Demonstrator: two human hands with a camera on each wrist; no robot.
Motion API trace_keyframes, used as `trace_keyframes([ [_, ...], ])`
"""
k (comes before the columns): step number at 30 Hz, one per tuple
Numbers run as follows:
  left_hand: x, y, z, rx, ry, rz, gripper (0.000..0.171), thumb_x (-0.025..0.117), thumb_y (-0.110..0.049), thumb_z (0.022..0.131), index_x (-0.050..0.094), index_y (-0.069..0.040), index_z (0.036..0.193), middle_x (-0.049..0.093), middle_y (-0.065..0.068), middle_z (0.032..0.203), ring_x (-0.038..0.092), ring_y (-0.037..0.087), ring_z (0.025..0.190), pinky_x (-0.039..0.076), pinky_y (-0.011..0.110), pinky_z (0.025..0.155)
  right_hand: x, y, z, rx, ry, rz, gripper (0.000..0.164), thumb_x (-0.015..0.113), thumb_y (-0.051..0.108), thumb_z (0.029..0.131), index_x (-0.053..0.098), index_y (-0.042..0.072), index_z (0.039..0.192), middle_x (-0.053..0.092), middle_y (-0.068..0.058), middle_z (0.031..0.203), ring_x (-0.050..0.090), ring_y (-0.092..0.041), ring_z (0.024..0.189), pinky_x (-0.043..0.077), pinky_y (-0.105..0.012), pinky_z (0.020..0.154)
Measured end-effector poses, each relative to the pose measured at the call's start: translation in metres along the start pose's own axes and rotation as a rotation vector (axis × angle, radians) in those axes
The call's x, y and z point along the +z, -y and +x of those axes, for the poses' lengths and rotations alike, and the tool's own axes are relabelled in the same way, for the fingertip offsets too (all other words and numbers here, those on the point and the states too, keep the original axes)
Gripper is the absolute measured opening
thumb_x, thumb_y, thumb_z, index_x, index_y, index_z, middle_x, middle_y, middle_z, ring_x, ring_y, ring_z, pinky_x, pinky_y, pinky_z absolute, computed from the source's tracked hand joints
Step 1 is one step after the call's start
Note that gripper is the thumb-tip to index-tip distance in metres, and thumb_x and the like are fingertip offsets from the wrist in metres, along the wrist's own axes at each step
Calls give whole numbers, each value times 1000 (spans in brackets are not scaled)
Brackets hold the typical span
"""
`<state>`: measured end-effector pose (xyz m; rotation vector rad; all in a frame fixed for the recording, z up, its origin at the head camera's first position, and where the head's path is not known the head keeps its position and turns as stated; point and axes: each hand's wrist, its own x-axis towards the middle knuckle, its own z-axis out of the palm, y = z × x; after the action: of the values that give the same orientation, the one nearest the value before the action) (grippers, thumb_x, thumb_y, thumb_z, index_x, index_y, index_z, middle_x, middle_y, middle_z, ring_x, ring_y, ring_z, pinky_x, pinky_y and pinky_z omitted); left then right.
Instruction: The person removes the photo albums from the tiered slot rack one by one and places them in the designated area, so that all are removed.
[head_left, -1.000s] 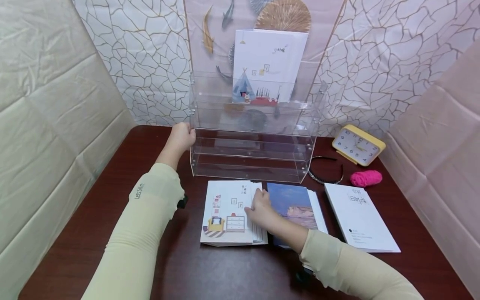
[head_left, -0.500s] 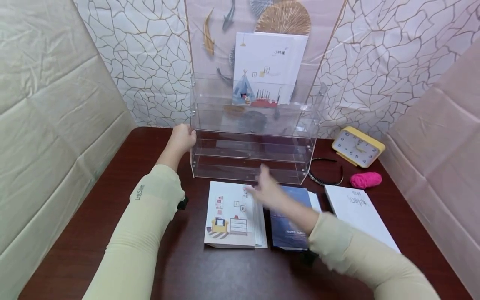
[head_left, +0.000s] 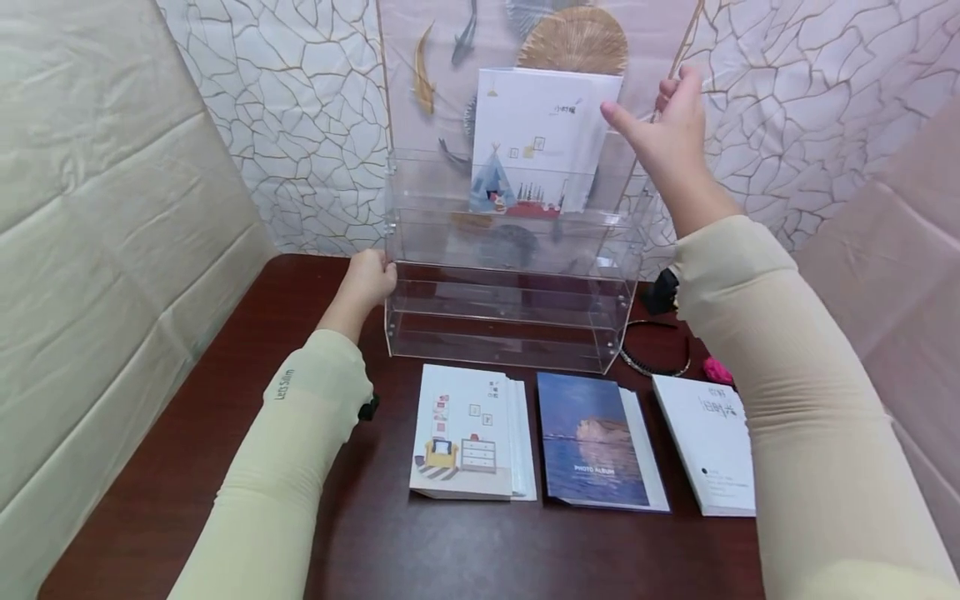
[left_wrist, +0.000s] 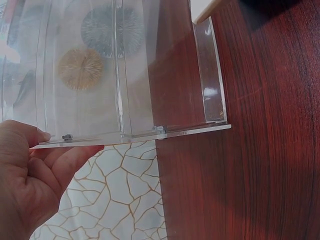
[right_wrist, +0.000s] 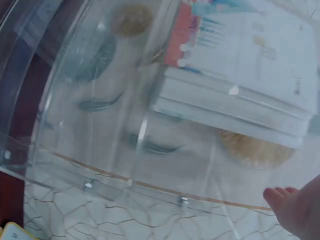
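Note:
My left hand (head_left: pixel 369 279) grips the left side panel of a clear acrylic tiered rack (head_left: pixel 498 315). In the left wrist view the thumb lies inside that panel (left_wrist: pixel 185 131) and the fingers lie outside it. My right hand (head_left: pixel 675 142) is raised at the rack's upper right, fingers spread and holding nothing. Just left of its thumb, a white photo album (head_left: pixel 540 108) with a blue tent picture stands on an upper tier. The right wrist view, slightly blurred, shows the album's thick page edges (right_wrist: pixel 225 102) through the plastic, with my right fingertips (right_wrist: pixel 275 197) apart from them.
In front of the rack lie a white album (head_left: pixel 465 425) with an armchair picture, a blue photo album (head_left: pixel 588 442) and another white album (head_left: pixel 708 450). A black headband (head_left: pixel 633 362), pink yarn (head_left: pixel 717 371) and a yellow clock (right_wrist: pixel 15 231) are to the right.
My right hand has left the flat albums and risen up and right beside the standing album. My left hand keeps its hold on the rack.

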<state>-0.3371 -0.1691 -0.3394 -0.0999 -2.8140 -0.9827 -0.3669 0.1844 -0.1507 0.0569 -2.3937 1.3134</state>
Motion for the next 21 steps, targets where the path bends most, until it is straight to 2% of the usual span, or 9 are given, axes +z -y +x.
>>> trace_keyframes([
  [3, 0, -2, 0, -8, 6, -5, 26, 43, -11, 95, 45, -3, 70, 43, 6, 59, 41, 18, 52, 37, 30, 50, 8, -5, 7, 69, 92, -23, 103, 73, 47, 76, 9, 13, 149, 28, -6, 150, 29, -15, 134, 26, -24, 105],
  [6, -1, -2, -2, -29, 10, -6, 25, 42, -11, 95, 46, -3, 72, 44, 6, 60, 42, 18, 53, 38, 30, 51, 20, -10, 9, 92, 147, -49, 94, 73, 47, 76, 21, 13, 146, 40, -7, 142, 40, -16, 127, 33, -28, 102],
  [8, -1, -2, -2, -28, 11, 1, 24, 42, -10, 95, 47, -2, 73, 44, 6, 61, 42, 18, 53, 38, 30, 51, 27, -13, 9, 92, 144, -30, 83, 75, 44, 75, 32, 13, 140, 49, -7, 132, 47, -16, 117, 38, -29, 96],
  [11, -2, -2, -2, -13, -1, 9, 24, 42, -9, 94, 47, -1, 72, 43, 7, 60, 41, 19, 53, 37, 31, 51, 34, -17, 10, 74, 122, -16, 67, 78, 39, 73, 43, 12, 124, 53, -2, 113, 49, -12, 101, 40, -28, 87],
  [14, -1, -1, -2, -10, -1, 3, 25, 43, -9, 94, 46, -2, 71, 43, 6, 60, 41, 19, 53, 37, 31, 51, 37, -21, 9, 47, 129, -49, 61, 79, 37, 73, 43, 12, 115, 50, 2, 103, 46, -10, 92, 38, -27, 81],
  [21, -1, -2, -1, -28, 19, -4, 25, 42, -11, 96, 46, -2, 73, 43, 6, 61, 41, 18, 53, 36, 30, 50, 43, -26, 7, -9, 113, -123, 59, 75, 37, 77, 40, 11, 115, 47, 4, 99, 45, -9, 89, 38, -26, 80],
])
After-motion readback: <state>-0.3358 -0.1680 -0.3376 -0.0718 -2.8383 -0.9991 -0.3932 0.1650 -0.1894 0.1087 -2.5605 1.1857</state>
